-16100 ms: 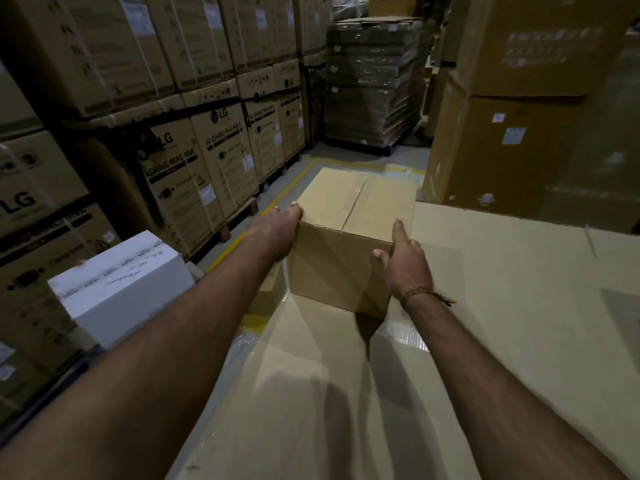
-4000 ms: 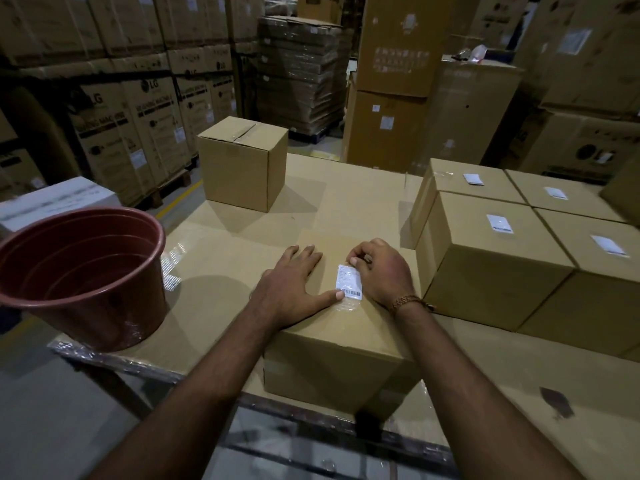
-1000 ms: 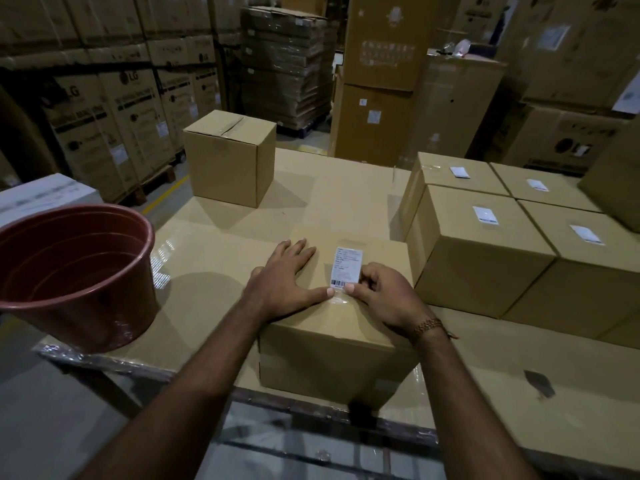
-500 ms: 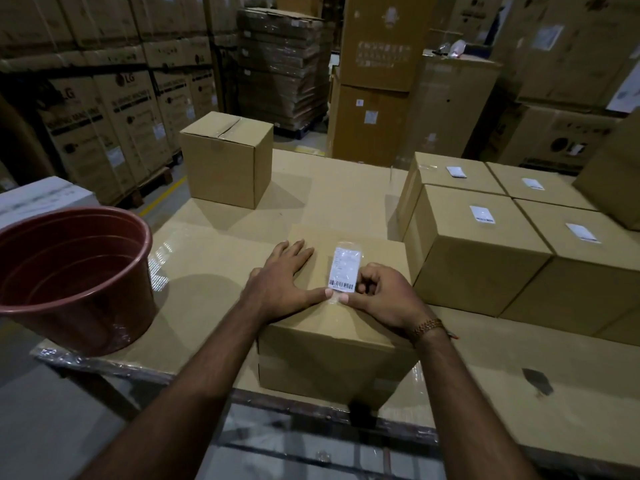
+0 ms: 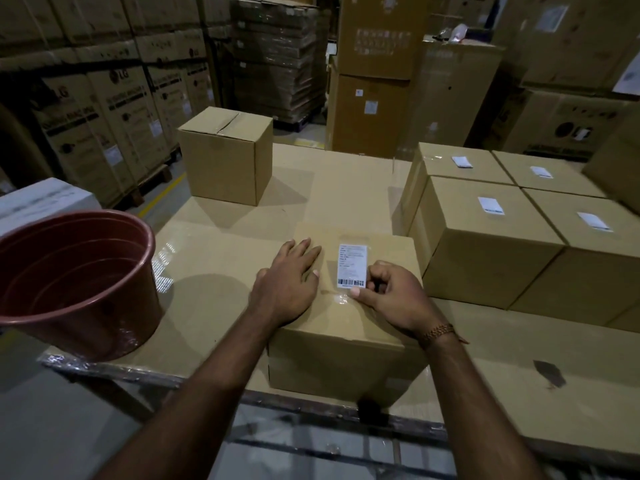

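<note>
Head cam: label [image 5: 352,266] lies on top of the near box [image 5: 346,358], long axis pointing away, barcode end toward the person. Curled right hand [image 5: 391,296] pinches its near corner; the flat left hand [image 5: 287,282] has slid off it.

The small print on the label [image 5: 352,265] cannot be read; only its barcode is made out. The label's lower right corner is covered by the curled fingers of the right hand [image 5: 393,296]. The red bucket [image 5: 79,282] is cut off by the left edge, and the white box [image 5: 45,202] behind it is blurred.
</note>
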Demonstrator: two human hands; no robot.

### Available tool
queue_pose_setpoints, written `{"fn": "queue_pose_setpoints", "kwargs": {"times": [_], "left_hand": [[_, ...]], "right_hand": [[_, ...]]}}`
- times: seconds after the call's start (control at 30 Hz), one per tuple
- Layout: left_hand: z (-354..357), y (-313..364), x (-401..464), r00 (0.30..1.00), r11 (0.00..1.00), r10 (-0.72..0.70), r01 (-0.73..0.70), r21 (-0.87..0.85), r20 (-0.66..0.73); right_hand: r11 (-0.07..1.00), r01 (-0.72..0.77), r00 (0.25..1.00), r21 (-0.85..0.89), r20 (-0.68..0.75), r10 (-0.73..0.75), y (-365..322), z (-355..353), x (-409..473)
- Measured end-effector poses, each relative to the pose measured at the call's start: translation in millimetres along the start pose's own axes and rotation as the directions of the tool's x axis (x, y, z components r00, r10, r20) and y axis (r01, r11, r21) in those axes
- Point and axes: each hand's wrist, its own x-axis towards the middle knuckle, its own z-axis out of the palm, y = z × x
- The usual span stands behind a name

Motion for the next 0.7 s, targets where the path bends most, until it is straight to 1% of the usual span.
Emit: {"fn": "queue_pose_setpoints", "kwargs": {"times": [0.1,0.17,0.3,0.4,0.7], "left_hand": [[1,0,1,1.000,1.000,0.007,-0.007,-0.002,-0.010],[3,-2,2,1.000,1.000,0.012,-0.012,-0.011,-0.012],[4,-3,3,1.000,1.000,0.016,-0.016,-0.016,-0.013],[4,-2,3,1.000,1.000,0.018,-0.018,0.002,-0.015],[2,2,1,1.000,1.000,0.021,-0.021,0.011,-0.012]], "right_hand": [[1.000,0.011,1.000,0.000,-0.006,-0.011,2,1,0],[0.999,0.007,1.000,0.033,0.005,-0.007,3,1,-1],[0.983,-0.004,0.999,0.183,0.040,-0.003,0,1,-3],[0.969,-0.016,0.999,0.246,0.051,0.004,-1,0,-5],[0.950,-0.054,0.997,0.309,0.065,0.035,-8,-2,-7]]}}
